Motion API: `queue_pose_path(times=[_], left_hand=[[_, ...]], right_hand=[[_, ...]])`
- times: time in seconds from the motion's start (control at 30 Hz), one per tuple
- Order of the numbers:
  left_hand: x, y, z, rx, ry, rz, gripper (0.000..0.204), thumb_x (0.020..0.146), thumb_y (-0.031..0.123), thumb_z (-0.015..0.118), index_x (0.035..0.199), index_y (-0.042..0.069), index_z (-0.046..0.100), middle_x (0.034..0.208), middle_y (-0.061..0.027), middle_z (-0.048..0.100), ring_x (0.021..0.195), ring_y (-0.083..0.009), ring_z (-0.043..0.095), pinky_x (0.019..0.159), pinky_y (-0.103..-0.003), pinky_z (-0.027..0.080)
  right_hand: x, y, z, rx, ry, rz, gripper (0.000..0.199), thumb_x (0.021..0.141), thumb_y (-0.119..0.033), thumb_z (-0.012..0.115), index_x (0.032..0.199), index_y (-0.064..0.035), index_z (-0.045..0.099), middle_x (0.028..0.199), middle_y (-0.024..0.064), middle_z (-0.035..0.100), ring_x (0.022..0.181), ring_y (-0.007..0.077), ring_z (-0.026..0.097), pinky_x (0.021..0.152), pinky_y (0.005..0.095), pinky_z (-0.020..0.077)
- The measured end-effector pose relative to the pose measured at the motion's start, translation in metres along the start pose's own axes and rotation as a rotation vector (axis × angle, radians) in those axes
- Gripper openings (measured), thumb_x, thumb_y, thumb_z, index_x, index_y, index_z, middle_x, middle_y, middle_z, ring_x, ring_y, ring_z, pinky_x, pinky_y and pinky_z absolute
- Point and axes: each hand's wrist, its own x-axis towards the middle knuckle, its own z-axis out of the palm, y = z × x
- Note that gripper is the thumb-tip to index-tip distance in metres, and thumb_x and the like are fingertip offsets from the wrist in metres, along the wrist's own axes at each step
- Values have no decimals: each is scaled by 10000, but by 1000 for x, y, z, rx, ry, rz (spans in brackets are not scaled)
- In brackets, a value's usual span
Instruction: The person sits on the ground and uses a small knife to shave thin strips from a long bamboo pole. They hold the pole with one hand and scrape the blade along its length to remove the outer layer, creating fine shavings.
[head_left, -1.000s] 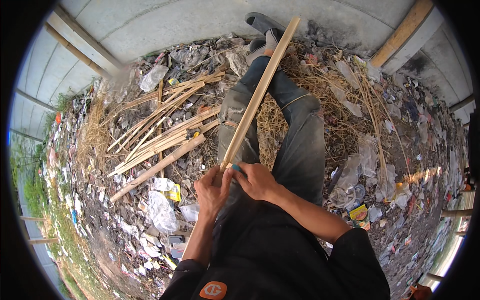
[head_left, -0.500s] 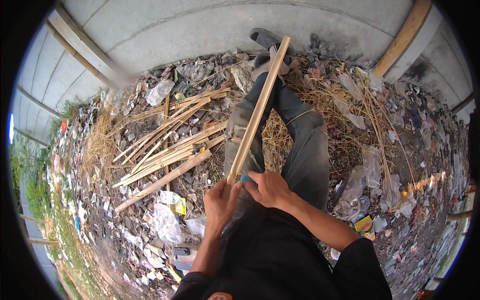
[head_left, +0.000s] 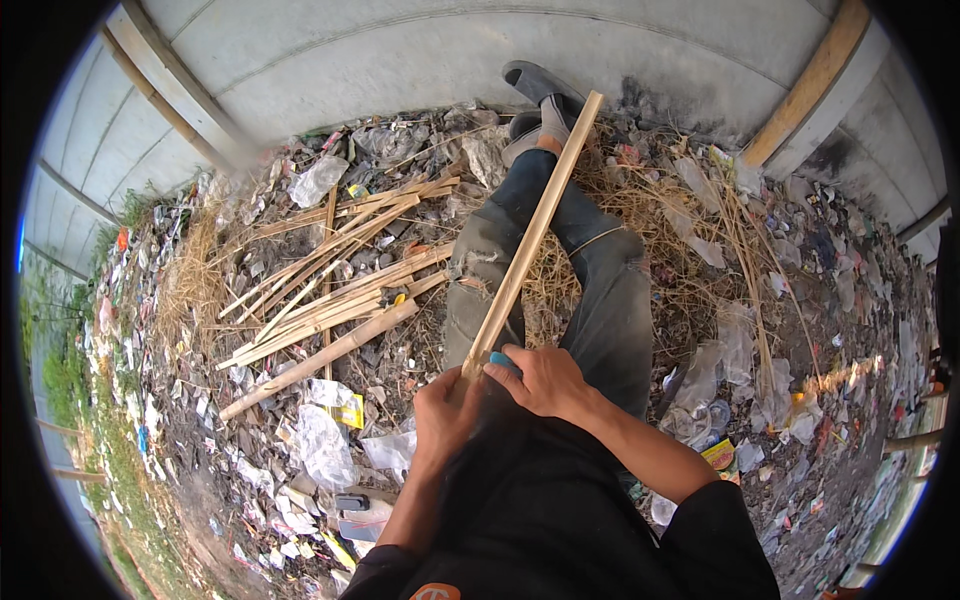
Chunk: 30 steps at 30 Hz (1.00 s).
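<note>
On the left, a pile of sticks (head_left: 330, 290) lies on the ground (head_left: 800, 420) among plastic bags and other trash. A grey wall (head_left: 400, 60) runs along the far edge of the ground.

Next comes the left hand (head_left: 445, 415). Its fingers are curled tight around the near end of a long wooden stick (head_left: 530, 240). The stick runs up and away from the hand, over the person's legs in dark jeans (head_left: 610, 300), and its far end is up by the grey shoe (head_left: 540, 85) near the wall.

The right hand (head_left: 545, 380) is just beside the left one. Its fingers are bent around a small blue thing (head_left: 503, 362) and press it against the stick, right above the left hand. The blue thing is mostly hidden, so I cannot tell what it is.
</note>
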Motion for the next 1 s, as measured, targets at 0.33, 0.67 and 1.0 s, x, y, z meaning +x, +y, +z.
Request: queue_pose_path(times=[0.33,0.67,1.0], left_hand=[[-15,-8,-13,-19,-162,-82,350,959,286,785,1117,-24,744,720,-26,685,635,-69,592,581,-281,461],[-4,14,-1,84,-91,39,365,953,200,731,1236,-23,674,949,-280,738,922,-455,736,800,-468,570],[-10,13,-3,114,-51,106,312,944,136,694,1203,-39,691,936,-306,727,918,-455,734,800,-481,570]], right_hand=[[26,50,-43,567,449,117,539,1112,-512,489,832,-58,573,624,-26,414,587,80,407,554,309,340],[-10,-11,-11,304,64,72,484,1121,-384,458,823,-18,568,675,231,620,716,482,639,650,553,484],[-13,-3,20,270,134,-131,482,1092,-417,519,913,21,610,681,276,639,699,519,641,639,575,506]])
